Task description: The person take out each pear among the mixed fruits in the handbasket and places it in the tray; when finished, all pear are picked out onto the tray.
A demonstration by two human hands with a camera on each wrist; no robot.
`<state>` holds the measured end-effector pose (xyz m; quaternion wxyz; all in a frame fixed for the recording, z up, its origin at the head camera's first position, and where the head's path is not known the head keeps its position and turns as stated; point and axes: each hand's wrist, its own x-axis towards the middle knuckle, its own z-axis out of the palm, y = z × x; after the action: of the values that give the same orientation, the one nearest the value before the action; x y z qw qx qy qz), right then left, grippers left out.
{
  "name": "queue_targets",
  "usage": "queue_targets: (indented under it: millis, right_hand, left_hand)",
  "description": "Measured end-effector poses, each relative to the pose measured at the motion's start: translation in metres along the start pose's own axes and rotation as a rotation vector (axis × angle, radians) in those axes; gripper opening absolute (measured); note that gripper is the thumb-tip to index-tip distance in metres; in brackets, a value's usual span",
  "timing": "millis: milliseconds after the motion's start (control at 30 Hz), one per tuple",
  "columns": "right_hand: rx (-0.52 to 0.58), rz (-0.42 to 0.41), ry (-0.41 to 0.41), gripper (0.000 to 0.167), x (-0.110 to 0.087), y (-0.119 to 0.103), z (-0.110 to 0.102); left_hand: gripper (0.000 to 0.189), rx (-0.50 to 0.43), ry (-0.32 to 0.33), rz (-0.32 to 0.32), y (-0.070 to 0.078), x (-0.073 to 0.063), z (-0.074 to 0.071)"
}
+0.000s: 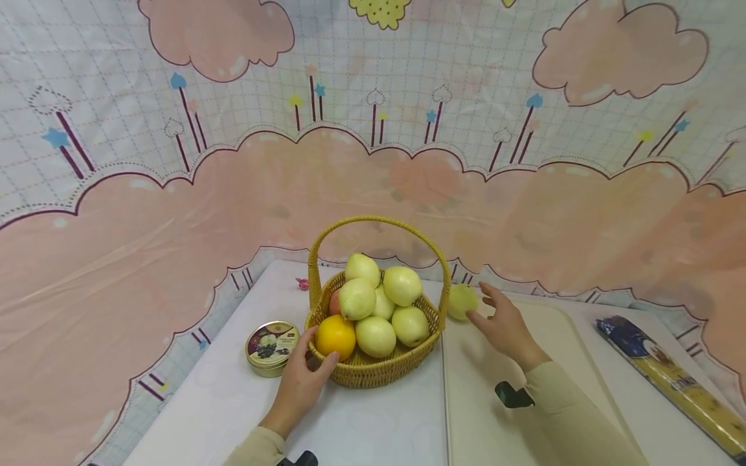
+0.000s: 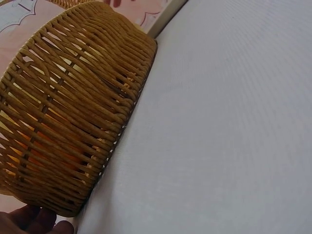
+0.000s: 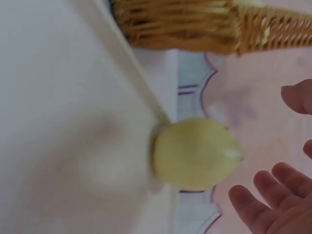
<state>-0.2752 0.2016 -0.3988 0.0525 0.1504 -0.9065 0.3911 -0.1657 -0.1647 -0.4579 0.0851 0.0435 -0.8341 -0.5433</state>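
A wicker basket (image 1: 373, 375) with a tall arched handle stands on the white table, full of several pale green pears (image 1: 357, 299). An orange (image 1: 335, 337) sits at its left front, and a reddish fruit (image 1: 334, 303) is mostly hidden behind it. My left hand (image 1: 300, 382) holds the basket's left front corner; in the left wrist view its fingertips (image 2: 46, 219) touch the basket's outer end. One more pear (image 3: 197, 153) stands right of the basket on a cream board (image 1: 524, 414). My right hand (image 1: 506, 327) reaches toward this pear, fingers spread, with nothing in it.
A round tin (image 1: 271, 348) with fruit pictures lies left of the basket. Behind it is a small pink object (image 1: 302, 283). A long blue and yellow packet (image 1: 670, 382) lies at the right. A patterned cloth (image 1: 373, 188) hangs behind the table.
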Motion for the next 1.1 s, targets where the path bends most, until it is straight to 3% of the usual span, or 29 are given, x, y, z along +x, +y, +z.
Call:
queue_targets:
  millis: [467,733,900,1100]
  right_hand:
    - [0.045,-0.283,0.014,0.069,-0.027,-0.065,0.003]
    - [0.075,-0.457,0.057,0.066,-0.037,-0.090,0.017]
    - [0.106,-0.474,0.009,0.063,-0.035,-0.103,0.028]
    - [0.162,-0.411,-0.065,0.062,-0.022,-0.113,0.044]
  left_hand:
    - [0.072,0.008,0.010,0.012,-0.001,0.001,-0.003]
    - [0.072,0.019,0.009,0.006,-0.001,0.000,-0.003]
    - [0.071,0.012,0.010,0.009,0.000,-0.001,-0.002]
    - [0.072,0.014,0.005,-0.001,0.001,-0.002,0.000]
